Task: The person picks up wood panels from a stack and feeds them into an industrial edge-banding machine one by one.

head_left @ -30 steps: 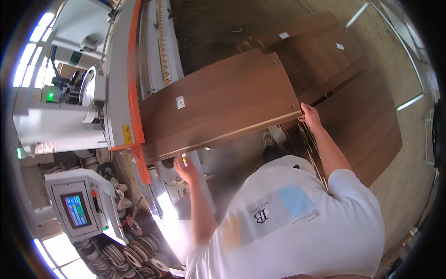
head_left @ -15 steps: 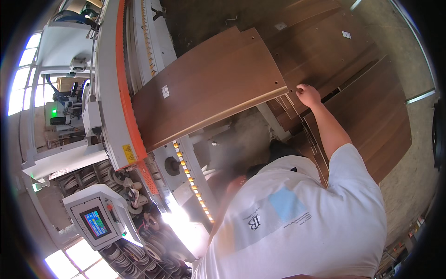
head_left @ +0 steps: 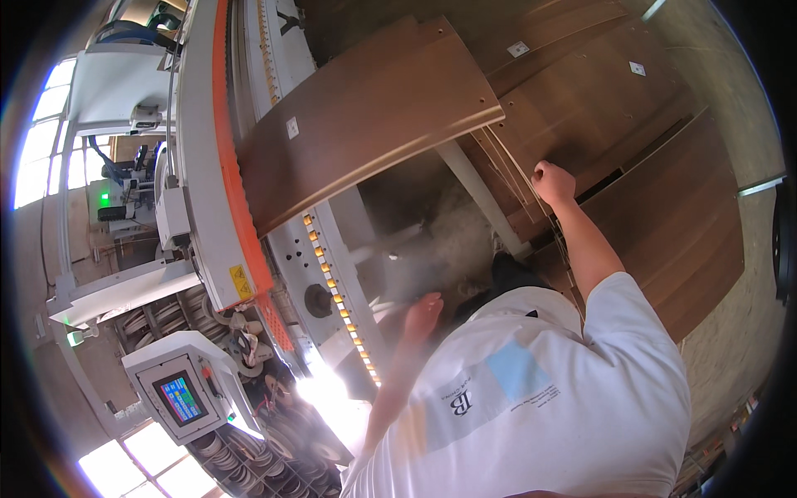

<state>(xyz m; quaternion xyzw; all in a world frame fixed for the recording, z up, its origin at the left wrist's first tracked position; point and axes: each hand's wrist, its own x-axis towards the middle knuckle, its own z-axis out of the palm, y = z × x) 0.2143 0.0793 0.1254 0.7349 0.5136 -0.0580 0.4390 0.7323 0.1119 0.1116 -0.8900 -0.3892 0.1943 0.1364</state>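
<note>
A brown wood-grain panel (head_left: 374, 108) lies with its left end in the machine beneath an orange guard strip (head_left: 235, 166). Its near long edge shows a light band. My right hand (head_left: 554, 183) is curled closed, apart from that panel, over the near edge of a stack of brown panels (head_left: 573, 108); nothing shows in its fingers. My left hand (head_left: 425, 314) is low beside the roller rail (head_left: 332, 286), its fingers stretched out and hazy, with nothing in them.
Another brown panel pile (head_left: 664, 232) lies on the right. A control box with a lit screen (head_left: 180, 398) stands at lower left above coils of edge strip (head_left: 249, 456). Small labels (head_left: 637, 69) sit on the panels. A pale beam (head_left: 481, 195) runs below the panel.
The panel in the machine has moved farther away along it, uncovering more of the beam and floor. My left hand has come up into plainer view; my right hand stays curled over the stack.
</note>
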